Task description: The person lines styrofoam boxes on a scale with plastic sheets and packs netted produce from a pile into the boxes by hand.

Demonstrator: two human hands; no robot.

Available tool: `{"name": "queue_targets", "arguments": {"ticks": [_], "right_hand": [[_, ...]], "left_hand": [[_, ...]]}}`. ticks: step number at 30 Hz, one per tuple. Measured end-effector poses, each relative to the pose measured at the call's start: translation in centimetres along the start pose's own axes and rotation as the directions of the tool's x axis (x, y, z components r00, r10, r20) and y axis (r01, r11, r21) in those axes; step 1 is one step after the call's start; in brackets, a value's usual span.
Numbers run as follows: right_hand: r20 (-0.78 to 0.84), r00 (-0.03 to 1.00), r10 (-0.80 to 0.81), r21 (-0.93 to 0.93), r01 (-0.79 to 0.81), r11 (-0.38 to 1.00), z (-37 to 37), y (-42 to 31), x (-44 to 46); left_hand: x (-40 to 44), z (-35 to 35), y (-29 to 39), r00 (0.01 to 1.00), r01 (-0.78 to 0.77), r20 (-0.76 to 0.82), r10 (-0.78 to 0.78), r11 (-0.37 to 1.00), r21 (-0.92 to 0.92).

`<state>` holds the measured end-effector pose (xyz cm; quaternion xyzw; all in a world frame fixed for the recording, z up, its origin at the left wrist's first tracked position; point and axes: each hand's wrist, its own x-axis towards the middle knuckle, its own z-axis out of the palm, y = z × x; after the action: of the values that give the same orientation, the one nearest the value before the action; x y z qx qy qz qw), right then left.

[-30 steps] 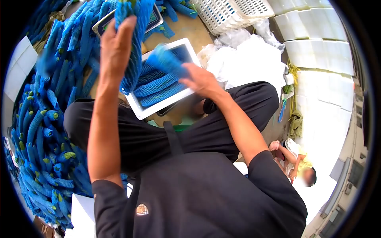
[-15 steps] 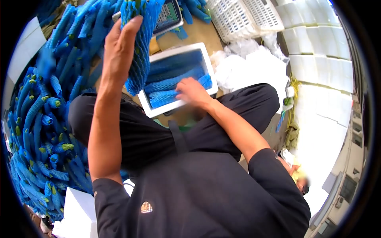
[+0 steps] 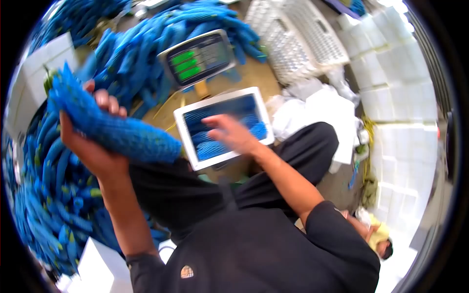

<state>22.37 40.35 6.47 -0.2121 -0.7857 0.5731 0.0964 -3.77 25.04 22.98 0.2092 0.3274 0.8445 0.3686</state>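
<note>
Head view: nearest is the person's own black shirt (image 3: 273,249), with a small checked patch on the chest, and past it black trousers (image 3: 288,156), the knees spread apart. Beyond the left knee, the left hand (image 3: 93,144) is wrapped around a blue net (image 3: 129,132), its thumb on one side and the fingers curled over the other. This net is held aslant, clear of the box, its upper end toward the left and a green tip poking out there. Across from it, the right hand (image 3: 232,134) is over the white box (image 3: 211,161), loosely spread and slightly blurred; it grips nothing that shows, and whether it touches the contents I cannot tell. More nets (image 3: 212,149) lie side by side in the box. To the left, a large heap (image 3: 51,190) of the same blue nets, many with green ends showing, curves around and up past the held one. Just behind the box stands a scale display (image 3: 198,58) with three green readouts lit. Right of the box are crumpled white bags (image 3: 317,105); farther back, a white slatted crate (image 3: 271,46). Along the right side runs a stack (image 3: 395,115) of white blocks, and near its lower end is another person (image 3: 378,237) in yellow.
</note>
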Motion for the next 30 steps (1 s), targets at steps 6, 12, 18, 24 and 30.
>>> {"name": "queue_targets", "arguments": {"ticks": [6,12,18,24,30], "right_hand": [[0.106,0.993,-0.043,0.178,0.023,0.984,0.7,-10.2,-2.3],[-0.228,0.974,-0.010,0.320,0.084,0.944,-4.9,-10.3,-10.5],[-0.725,0.609,0.322,0.339,-0.092,0.936,-14.8,-6.6,-31.3],[-0.846,0.203,0.494,0.516,0.077,0.853,-10.8,-0.6,-39.8],[-0.836,0.248,0.491,0.438,-0.239,0.867,-7.8,5.1,-39.5]], "left_hand": [[-2.2,0.9,-9.4,0.947,0.310,0.115,-0.299,0.945,-0.102],[1.3,-3.4,-10.0,0.853,0.344,0.142,-0.502,0.746,0.570],[9.3,-12.4,-3.4,0.749,0.028,-0.023,-0.662,-0.003,1.000],[8.0,-13.1,-4.6,0.688,0.269,-0.191,-0.700,0.001,0.963],[8.8,-11.4,-6.1,0.783,0.226,-0.220,-0.582,-0.064,0.972]]}}
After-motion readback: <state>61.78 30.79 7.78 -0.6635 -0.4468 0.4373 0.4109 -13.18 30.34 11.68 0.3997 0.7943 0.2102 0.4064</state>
